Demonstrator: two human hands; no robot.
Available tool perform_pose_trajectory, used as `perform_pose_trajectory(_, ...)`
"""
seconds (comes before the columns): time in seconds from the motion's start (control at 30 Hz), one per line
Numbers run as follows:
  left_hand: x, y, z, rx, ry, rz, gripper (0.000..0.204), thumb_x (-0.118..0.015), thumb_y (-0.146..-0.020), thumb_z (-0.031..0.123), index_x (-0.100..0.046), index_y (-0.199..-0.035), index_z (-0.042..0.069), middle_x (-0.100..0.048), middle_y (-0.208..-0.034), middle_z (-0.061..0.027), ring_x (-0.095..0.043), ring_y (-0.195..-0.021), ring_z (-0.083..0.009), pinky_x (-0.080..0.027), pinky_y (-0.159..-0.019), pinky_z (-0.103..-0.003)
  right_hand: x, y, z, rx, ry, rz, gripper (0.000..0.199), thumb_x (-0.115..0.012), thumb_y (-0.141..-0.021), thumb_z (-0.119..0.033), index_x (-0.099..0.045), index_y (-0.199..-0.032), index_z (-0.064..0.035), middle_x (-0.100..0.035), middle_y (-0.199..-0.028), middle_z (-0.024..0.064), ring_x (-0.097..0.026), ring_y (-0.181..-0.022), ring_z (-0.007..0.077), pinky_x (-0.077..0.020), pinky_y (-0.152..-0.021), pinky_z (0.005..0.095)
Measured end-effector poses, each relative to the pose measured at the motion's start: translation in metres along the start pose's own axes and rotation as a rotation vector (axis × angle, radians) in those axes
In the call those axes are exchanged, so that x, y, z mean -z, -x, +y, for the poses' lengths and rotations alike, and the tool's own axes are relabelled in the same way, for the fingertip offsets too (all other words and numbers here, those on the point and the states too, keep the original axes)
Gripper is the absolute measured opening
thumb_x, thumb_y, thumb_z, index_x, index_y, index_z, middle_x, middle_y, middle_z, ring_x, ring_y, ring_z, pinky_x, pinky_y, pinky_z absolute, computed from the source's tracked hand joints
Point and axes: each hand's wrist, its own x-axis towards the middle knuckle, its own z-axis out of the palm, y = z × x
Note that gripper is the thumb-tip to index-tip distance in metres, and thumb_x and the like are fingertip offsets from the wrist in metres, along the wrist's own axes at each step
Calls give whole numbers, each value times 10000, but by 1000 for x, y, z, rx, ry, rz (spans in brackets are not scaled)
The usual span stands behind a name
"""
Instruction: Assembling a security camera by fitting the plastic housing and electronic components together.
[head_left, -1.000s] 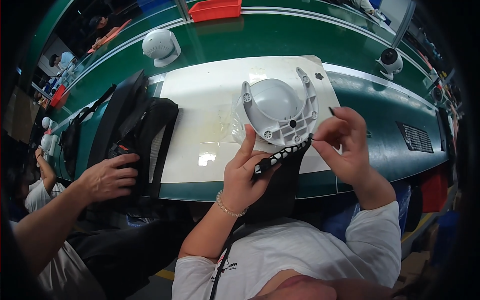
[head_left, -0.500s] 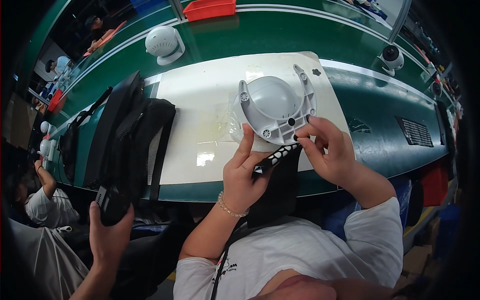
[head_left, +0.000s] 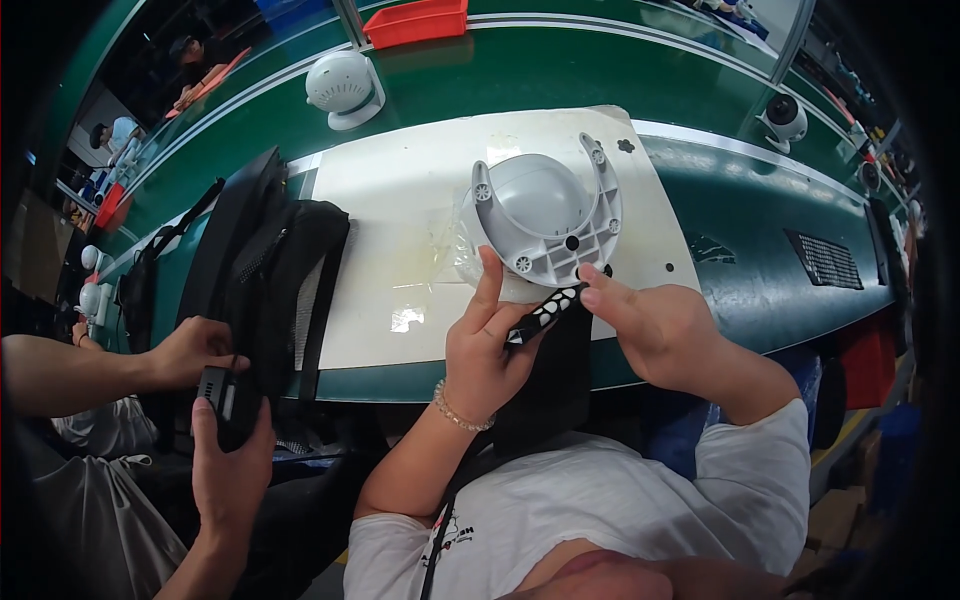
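Observation:
A white plastic housing (head_left: 545, 195) lies in front of me with a curved base (head_left: 545, 255), whose underside shows several round recesses. One round black pad (head_left: 572, 243) sits on that base. My left hand (head_left: 488, 350) grips a narrow black sheet with pale round cutouts (head_left: 545, 314) just below the base, its index finger raised. Thumb and finger of my right hand (head_left: 650, 325) are closed at the sheet's upper right end. What lies between those fingertips is hidden. Another small black pad (head_left: 608, 270) shows right beside them.
A pale board (head_left: 390, 220) covers part of the green bench. Black bags (head_left: 260, 260) lie at its left, where a co-worker's hands (head_left: 228, 470) hold a dark device (head_left: 238, 410). White cameras (head_left: 340, 90) and a red bin (head_left: 415, 22) stand farther back. A perforated black sheet (head_left: 825, 262) lies right.
My right hand's fingers have closed together at the end of the black sheet. The white housing has shifted slightly left. A co-worker's second hand has come to the dark device.

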Motion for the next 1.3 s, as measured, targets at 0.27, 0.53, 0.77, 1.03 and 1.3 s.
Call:
perform_pose_trajectory(0.27,0,3,-4,10,14,2,198,-695,-636,26,-592,-805,37,-304,-1331,-203,-583,-936,-296,-496,-656,-275,-8,-3,32,-448,-501,440,170,-616,-768,-82,-560,-928,-77,-462,-1088,53,-517,-749,102,-383,-644,190)
perform_pose_trajectory(0.53,2,3,-2,55,53,-9,193,-698,-649,47,-597,-813,45,-310,-1333,-187,-540,-1017,-301,-493,-709,-280,-28,-11,48,-493,-690,362,88,-592,-798,-156,-586,-857,-91,-430,-1154,81,-417,-1037,192,-328,-853,294)
perform_pose_trajectory(0.77,0,2,-4,11,14,14,200,-702,-632,41,-596,-801,42,-318,-1331,-180,-547,-1004,-303,-496,-702,-286,-26,3,55,-203,-33,351,209,-568,-814,-238,-584,-966,-97,-460,-1148,94,-417,-1083,247,-333,-869,350)
perform_pose_trajectory(1.03,2,2,-3,31,16,-2,170,-698,-637,36,-582,-760,22,-318,-1324,-201,-582,-944,-289,-492,-681,-281,-13,4,39,-86,511,186,329,-526,-811,-352,-567,-1049,-129,-477,-1171,46,-409,-1105,238,-282,-905,359)
perform_pose_trajectory(1.3,2,5,-7,-14,167,-25,162,-700,-639,13,-573,-740,16,-325,-1311,-229,-626,-770,-221,-478,-656,-266,-9,-12,7,16,-87,180,256,-669,-704,-267,-616,-932,-162,-509,-1140,26,-406,-1112,252,-278,-889,370)
